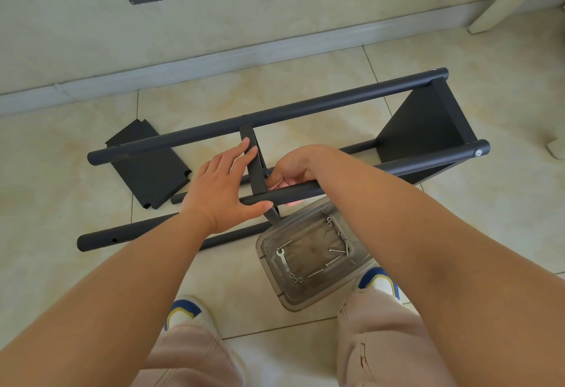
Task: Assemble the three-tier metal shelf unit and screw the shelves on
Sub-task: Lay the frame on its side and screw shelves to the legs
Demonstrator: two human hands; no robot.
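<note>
The dark grey shelf unit lies on its side on the tiled floor. Its far pole (275,114) and near pole (397,169) run left to right, joined at the right end by a fitted shelf (428,126). A middle shelf (253,160) stands on edge between the poles. My left hand (220,184) lies over the near pole with straight fingers against this shelf, thumb under the pole. My right hand (293,169) has curled fingers pinching something small at the joint of shelf and near pole; what it holds is hidden.
A loose shelf panel (146,163) lies flat at the left. A lower pole (104,238) lies on the floor near me. A clear plastic tub (308,261) by my right foot holds a small wrench (282,259), several screws and nuts. The wall is close behind.
</note>
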